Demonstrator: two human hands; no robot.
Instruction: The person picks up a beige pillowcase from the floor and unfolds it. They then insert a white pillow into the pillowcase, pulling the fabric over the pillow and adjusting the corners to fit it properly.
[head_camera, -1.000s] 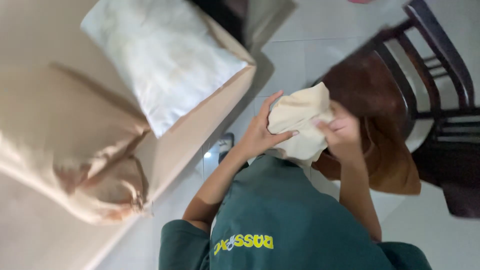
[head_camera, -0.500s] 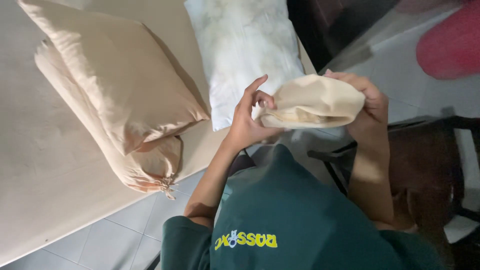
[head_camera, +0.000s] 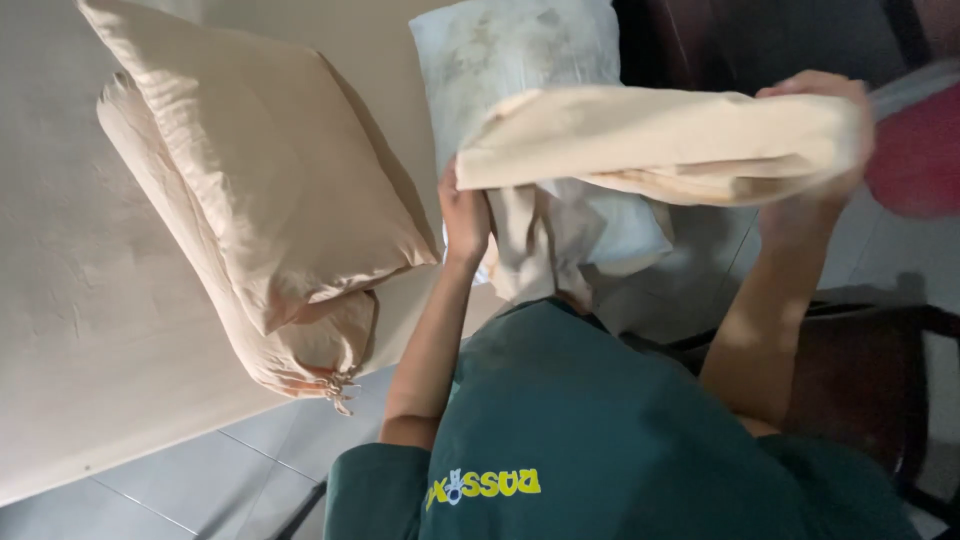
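Observation:
A cream folded cloth, likely a pillowcase (head_camera: 660, 140), is stretched out wide in front of me above the bed's edge. My left hand (head_camera: 465, 215) grips its left end, where a loose part hangs down. My right hand (head_camera: 825, 135) holds its right end up high. Behind the cloth lies a bare white pillow (head_camera: 520, 60) on the bed (head_camera: 60, 300). I wear a dark green shirt.
Two peach-cased pillows (head_camera: 260, 190) are stacked on the bed to the left. A dark wooden chair (head_camera: 880, 390) stands at the lower right, a red object (head_camera: 915, 150) at the right edge. Grey floor tiles (head_camera: 200, 490) show below the bed.
The cloth was bunched between both hands near the chair; now it is spread wide between them. My view has swung toward the bed and its pillows.

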